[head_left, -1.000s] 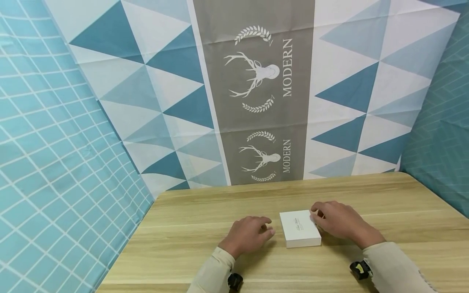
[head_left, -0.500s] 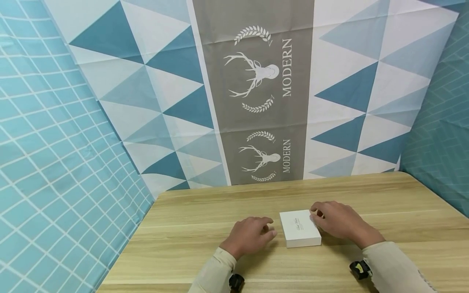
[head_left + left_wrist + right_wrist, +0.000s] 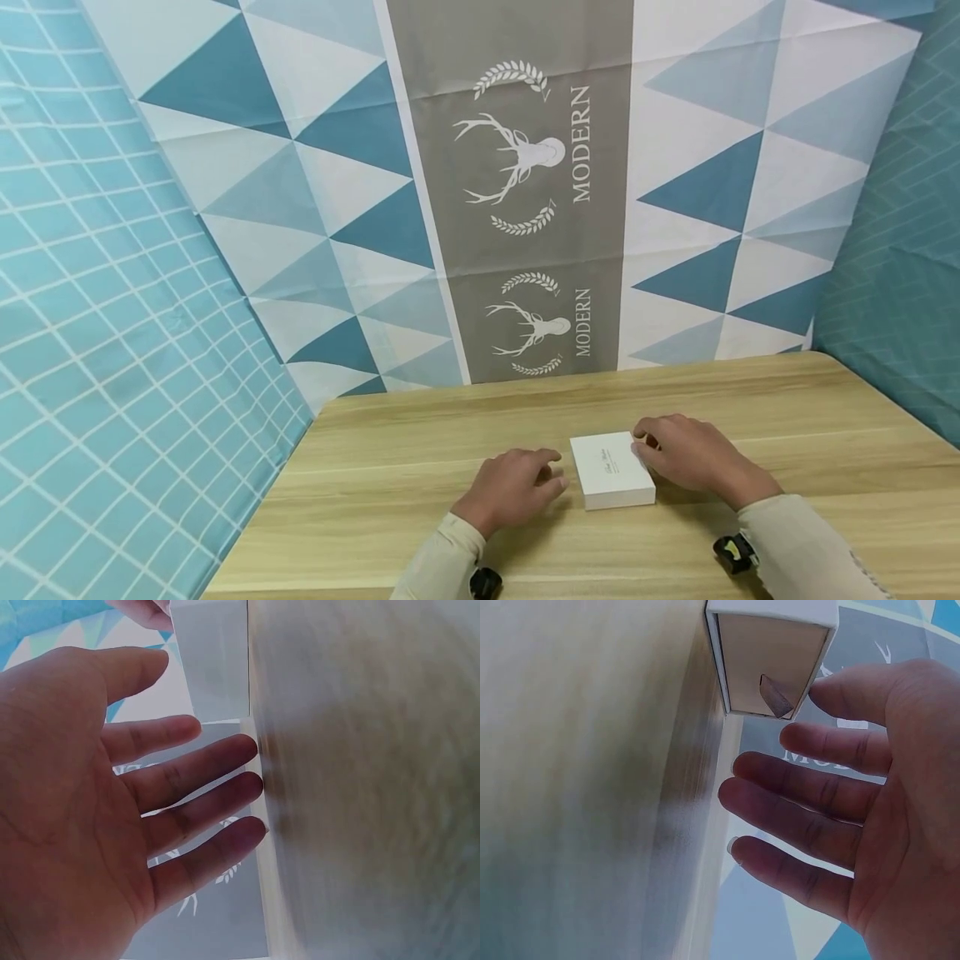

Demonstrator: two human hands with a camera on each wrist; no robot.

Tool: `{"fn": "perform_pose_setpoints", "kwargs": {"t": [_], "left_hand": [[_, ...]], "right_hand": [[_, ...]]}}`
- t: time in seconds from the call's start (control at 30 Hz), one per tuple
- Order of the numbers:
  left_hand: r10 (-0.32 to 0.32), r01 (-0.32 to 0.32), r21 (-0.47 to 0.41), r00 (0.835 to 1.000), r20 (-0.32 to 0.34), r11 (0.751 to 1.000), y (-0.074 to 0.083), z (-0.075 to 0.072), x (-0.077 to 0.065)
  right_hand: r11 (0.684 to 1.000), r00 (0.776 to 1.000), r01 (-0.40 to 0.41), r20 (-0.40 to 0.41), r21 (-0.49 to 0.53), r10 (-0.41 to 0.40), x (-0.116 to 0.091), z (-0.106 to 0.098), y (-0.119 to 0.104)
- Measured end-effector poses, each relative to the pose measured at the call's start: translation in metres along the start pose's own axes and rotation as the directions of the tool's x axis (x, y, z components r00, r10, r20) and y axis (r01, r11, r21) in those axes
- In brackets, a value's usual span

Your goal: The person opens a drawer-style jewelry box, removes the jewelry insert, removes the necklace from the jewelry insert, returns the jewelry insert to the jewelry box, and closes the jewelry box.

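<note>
A small flat white box (image 3: 611, 468) with thin dark lettering lies on the wooden table between both hands. In the right wrist view, the side of the box (image 3: 769, 649) facing the right hand is a recessed panel with a small ribbon-like tab (image 3: 774, 696) sticking out. My right hand (image 3: 688, 452) is at that side, its fingers loosely bent and its thumb tip right at the box's edge. My left hand (image 3: 512, 490) hovers left of the box with relaxed, spread fingers; the left wrist view shows a bare palm (image 3: 67, 795). Neither hand holds anything.
The wooden table (image 3: 390, 500) runs to a patterned cloth backdrop (image 3: 525, 208) with deer heads and triangles. A blue grid-patterned cloth (image 3: 112, 333) hangs at the left, a teal one (image 3: 900, 275) at the right. Black devices (image 3: 733, 553) sit on both wrists.
My left hand has shifted slightly right, closer to the box. The right hand and the box stay put on the table, and the head view has tilted a little.
</note>
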State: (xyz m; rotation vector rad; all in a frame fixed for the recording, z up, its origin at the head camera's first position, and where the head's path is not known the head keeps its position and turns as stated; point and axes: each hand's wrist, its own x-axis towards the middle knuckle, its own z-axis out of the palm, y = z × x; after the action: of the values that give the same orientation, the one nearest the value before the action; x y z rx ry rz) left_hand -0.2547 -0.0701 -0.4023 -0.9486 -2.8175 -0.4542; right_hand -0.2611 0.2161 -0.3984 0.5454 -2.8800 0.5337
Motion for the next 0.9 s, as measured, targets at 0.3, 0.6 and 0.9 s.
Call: {"fn": "perform_pose_setpoints", "kwargs": {"t": [0.3,0.6,0.9], "left_hand": [[-0.023,0.024,-0.032,0.999,0.047,0.999,0.0026,-0.0013,0.0005],[-0.015,0.019,-0.054,0.997,0.072,0.998,0.0035,0.0012,0.0013],[-0.001,0.005,-0.058,0.998,0.066,0.998,0.0068,0.0025,0.0013]], "right_hand": [[1.000,1.000,0.028,-0.011,-0.008,-0.028,0.0008,0.0004,-0.0003],[0.999,0.999,0.047,-0.017,-0.007,-0.047,-0.0015,0.0009,-0.0011],[0.999,1.000,0.031,-0.003,-0.018,-0.031,-0.0006,0.0012,-0.0029]]}}
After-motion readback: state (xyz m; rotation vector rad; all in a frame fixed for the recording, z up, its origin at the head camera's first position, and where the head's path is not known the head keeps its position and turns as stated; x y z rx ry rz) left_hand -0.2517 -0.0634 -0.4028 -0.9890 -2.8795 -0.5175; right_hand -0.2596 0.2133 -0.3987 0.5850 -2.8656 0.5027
